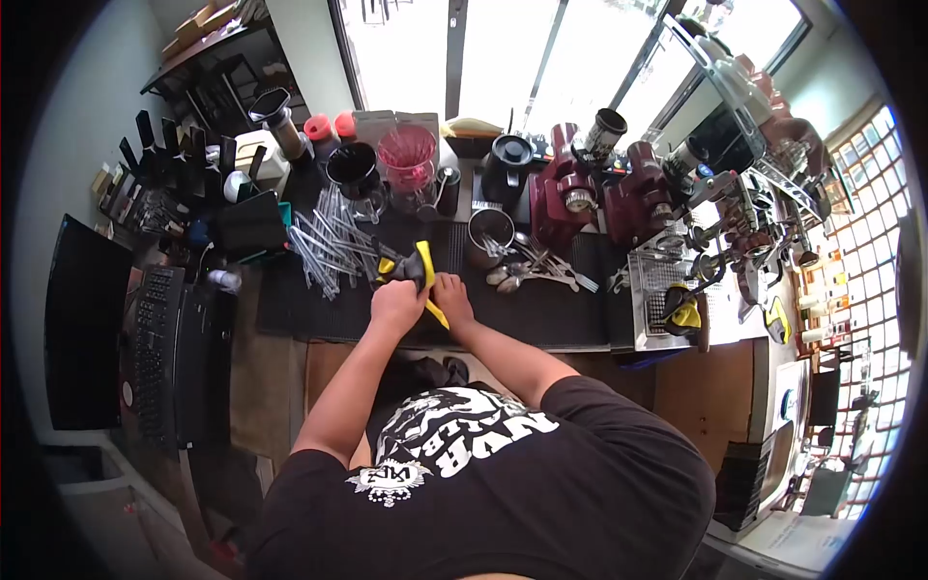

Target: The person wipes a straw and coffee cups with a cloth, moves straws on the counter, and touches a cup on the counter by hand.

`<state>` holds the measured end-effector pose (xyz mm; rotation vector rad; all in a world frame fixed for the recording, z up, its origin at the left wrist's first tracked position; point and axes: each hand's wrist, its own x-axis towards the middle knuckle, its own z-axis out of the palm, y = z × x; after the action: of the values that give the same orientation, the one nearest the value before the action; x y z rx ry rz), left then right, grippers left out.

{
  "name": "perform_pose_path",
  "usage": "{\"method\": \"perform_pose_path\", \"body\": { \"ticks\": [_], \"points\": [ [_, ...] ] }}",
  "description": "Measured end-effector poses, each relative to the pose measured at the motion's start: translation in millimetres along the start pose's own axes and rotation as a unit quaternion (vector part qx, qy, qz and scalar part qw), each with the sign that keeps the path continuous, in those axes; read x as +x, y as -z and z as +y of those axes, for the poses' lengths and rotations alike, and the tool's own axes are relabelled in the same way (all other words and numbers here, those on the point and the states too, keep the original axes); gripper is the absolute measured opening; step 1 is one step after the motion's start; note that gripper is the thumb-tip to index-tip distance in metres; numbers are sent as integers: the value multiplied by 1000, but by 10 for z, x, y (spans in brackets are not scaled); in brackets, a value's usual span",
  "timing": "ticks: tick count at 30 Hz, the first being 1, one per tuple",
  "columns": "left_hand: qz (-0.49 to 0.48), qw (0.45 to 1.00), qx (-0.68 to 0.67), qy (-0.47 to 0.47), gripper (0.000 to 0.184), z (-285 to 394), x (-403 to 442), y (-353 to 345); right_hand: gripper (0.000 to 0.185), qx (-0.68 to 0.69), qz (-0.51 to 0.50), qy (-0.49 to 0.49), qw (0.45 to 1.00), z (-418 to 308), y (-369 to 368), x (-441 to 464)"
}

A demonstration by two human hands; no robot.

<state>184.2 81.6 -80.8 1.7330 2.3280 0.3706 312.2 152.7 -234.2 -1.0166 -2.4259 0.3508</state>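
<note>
Over the front of the dark counter mat, my left hand [396, 307] is closed round a grey cloth with yellow edging [424, 263]. Close against it, my right hand [451, 300] has its fingers curled at the cloth's yellow edge, which hangs down between both hands. Whether something lies inside the folds is hidden. Just beyond and left of my hands is a loose pile of clear straw-like sticks [329, 237]. To the right, spoons and forks [546, 266] lie spread on the mat beside a metal cup [491, 230].
A black dripper [352, 166], a pink dripper [406, 150] and a dark kettle [506, 169] stand behind. Two red grinders [561, 198] are further right, near a wire rack [662, 280] with another yellow-and-dark cloth [684, 317]. A keyboard [158, 338] and monitor [85, 324] are at left.
</note>
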Motion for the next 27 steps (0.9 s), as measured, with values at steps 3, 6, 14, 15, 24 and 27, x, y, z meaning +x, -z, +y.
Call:
{"method": "perform_pose_path", "body": {
  "ticks": [3,6,14,15,24,27],
  "points": [
    [69,991,-116,-16,49,-293,5,87,63,84,-18,2,996,-221,513,37],
    [74,955,-285,-23,38,-469,-130,343,80,223,18,-4,975,-395,673,61],
    [30,795,-606,-19,26,-851,-102,662,89,680,-8,-145,718,-1224,1418,333],
    [29,789,-613,-23,25,-879,-45,702,86,640,-15,-144,755,-1315,1477,385],
    [50,783,-620,23,46,-936,534,935,92,165,98,33,981,-1682,1681,712],
    [47,831,-554,9,52,-783,528,1148,84,261,99,-18,960,-1654,1674,678]
  ]
}}
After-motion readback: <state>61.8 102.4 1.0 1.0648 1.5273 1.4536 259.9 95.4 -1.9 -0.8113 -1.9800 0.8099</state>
